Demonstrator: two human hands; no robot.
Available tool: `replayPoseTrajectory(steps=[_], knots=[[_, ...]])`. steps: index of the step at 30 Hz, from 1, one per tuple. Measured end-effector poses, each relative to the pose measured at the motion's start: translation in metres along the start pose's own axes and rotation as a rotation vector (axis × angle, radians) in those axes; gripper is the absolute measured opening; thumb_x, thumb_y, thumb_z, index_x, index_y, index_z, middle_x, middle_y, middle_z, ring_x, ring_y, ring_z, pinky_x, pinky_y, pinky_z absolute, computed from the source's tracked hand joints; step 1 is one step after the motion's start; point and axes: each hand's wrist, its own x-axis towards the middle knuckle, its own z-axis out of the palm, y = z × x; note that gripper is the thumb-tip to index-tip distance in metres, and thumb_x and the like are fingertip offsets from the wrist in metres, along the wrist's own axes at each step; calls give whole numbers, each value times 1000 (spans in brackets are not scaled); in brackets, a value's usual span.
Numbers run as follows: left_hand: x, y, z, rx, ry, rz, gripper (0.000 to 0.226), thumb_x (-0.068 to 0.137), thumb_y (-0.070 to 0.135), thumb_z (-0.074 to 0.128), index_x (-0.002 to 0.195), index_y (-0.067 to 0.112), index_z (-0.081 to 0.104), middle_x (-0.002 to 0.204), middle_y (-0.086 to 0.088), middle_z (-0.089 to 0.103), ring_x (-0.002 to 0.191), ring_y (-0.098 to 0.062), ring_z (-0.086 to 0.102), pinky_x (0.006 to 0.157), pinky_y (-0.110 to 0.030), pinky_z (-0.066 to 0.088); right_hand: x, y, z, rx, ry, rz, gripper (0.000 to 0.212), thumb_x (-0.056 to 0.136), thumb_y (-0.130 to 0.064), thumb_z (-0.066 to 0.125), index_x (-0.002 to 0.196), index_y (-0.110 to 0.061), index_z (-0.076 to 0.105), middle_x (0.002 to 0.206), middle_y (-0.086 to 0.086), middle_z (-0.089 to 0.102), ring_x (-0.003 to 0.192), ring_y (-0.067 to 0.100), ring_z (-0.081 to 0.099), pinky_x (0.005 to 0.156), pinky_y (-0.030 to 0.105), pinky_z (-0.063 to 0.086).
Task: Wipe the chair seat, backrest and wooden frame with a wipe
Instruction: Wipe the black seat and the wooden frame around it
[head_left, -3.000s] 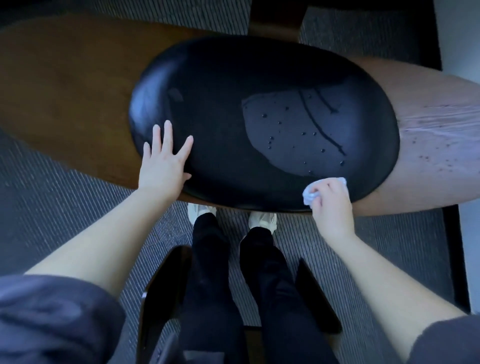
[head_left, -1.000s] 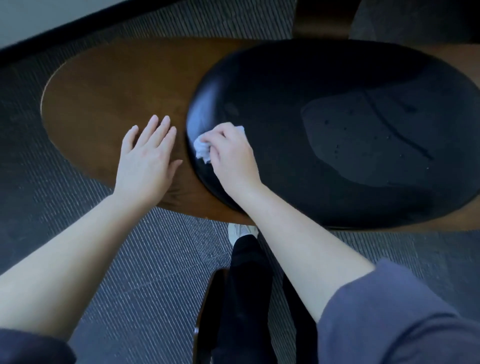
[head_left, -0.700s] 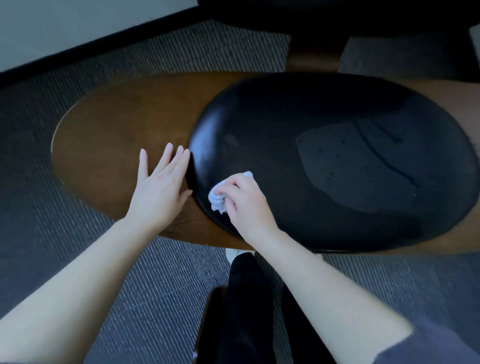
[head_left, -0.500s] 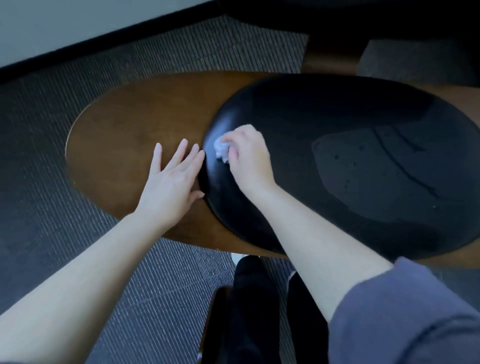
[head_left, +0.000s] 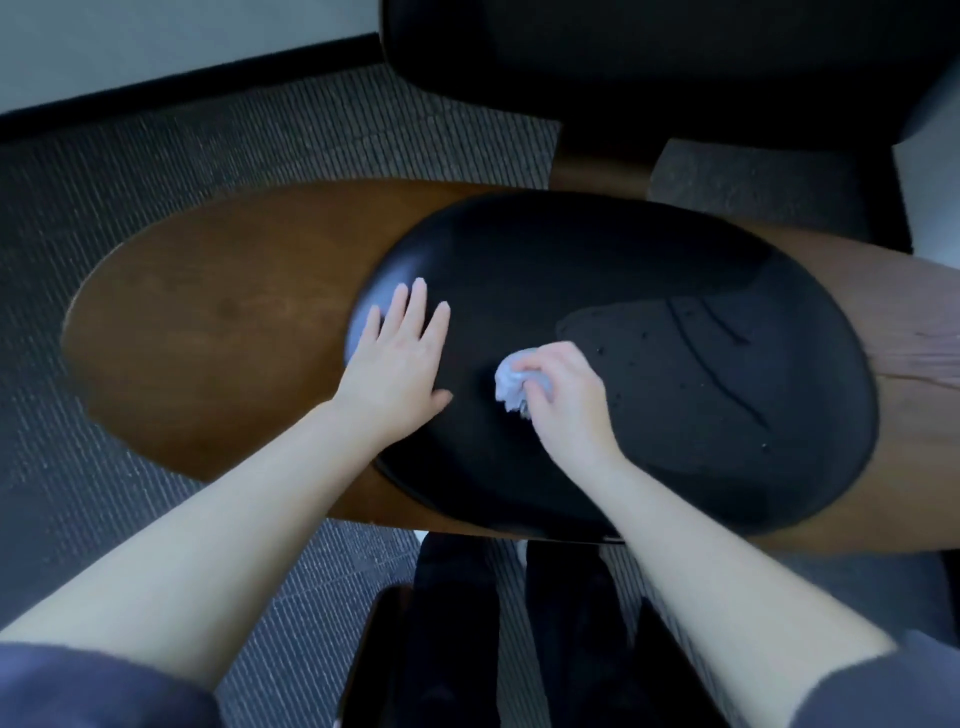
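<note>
A glossy black oval seat cushion (head_left: 649, 291) lies on a wide brown wooden frame (head_left: 218, 322). My right hand (head_left: 563, 397) grips a crumpled white wipe (head_left: 511, 382) and presses it on the cushion, left of the middle. My left hand (head_left: 397, 358) lies flat with straight fingers on the cushion's left part. A wet patch with droplets and streaks (head_left: 691, 358) shines on the cushion's right half. The black backrest (head_left: 649, 57) rises at the top of the view.
Grey ribbed carpet (head_left: 130, 176) surrounds the chair. A pale wall with a black skirting strip (head_left: 182, 85) runs along the top left. My dark trouser legs (head_left: 457, 623) stand below the seat's front edge, beside dark chair-base parts.
My left hand has moved from the wooden frame onto the cushion's left part. My right hand has carried the wipe from the cushion's left edge rightward and nearer to me, toward the middle.
</note>
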Motion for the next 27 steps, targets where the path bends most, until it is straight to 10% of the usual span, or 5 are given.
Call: replayPoseTrajectory(steps=[5, 14, 27], knots=[[37, 51, -4, 61, -137, -48, 117, 78, 60, 68, 154, 20, -11, 159, -18, -21, 147, -36, -19, 116, -60, 4, 73, 39, -51, -170, 225, 113, 32, 84, 5, 45, 93, -19, 64, 106, -8, 49, 105, 19, 51, 83, 39, 50], [68, 103, 10, 115, -244, -268, 118, 78, 55, 71, 153, 25, -15, 156, -21, -27, 145, -41, -20, 108, -71, 14, 121, 96, -87, -580, -144, -145, 32, 83, 7, 48, 103, -13, 61, 110, 1, 52, 102, 24, 43, 76, 39, 47], [77, 123, 10, 213, -294, -386, 121, 81, 49, 71, 150, 21, -24, 154, -25, -27, 145, -44, -16, 108, -65, 27, 163, 148, -189, -668, 70, 57, 34, 80, 6, 55, 107, -14, 62, 112, 6, 55, 100, 29, 46, 80, 39, 43]])
